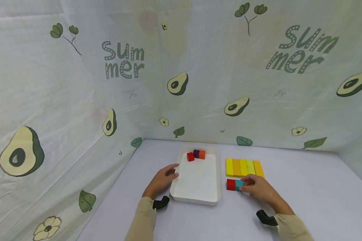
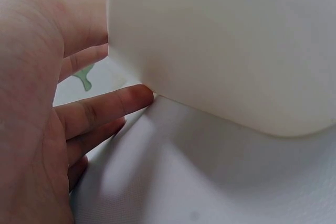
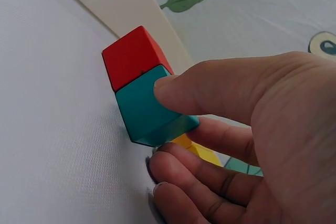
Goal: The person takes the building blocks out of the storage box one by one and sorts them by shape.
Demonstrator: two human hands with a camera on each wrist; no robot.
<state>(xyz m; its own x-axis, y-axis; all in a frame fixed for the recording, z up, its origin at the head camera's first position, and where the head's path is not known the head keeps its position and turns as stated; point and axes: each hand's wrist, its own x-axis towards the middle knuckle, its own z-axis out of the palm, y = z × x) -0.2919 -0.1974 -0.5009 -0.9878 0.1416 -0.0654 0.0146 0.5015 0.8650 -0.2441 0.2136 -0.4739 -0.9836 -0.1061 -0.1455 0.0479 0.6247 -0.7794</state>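
Note:
My right hand (image 1: 260, 188) pinches a teal cube (image 3: 147, 108) between thumb and forefinger. A red cube (image 3: 134, 56) sits flush against its far face, in line with it. Both lie to the right of a white tray (image 1: 196, 187), just in front of a row of yellow and orange blocks (image 1: 243, 167). At the tray's left side, my left hand (image 1: 163, 180) holds the rim, the thumb reaching over the wall and a fingertip (image 2: 142, 95) at the lower edge. Inside the tray, near its back, are a red cube (image 1: 190, 157), a purple cube (image 1: 196, 153) and an orange cube (image 1: 201, 154).
The table (image 1: 193, 221) is covered in white and meets a cloth backdrop (image 1: 199, 110) printed with avocados and leaves. Black camera mounts (image 1: 161, 203) are worn on both wrists.

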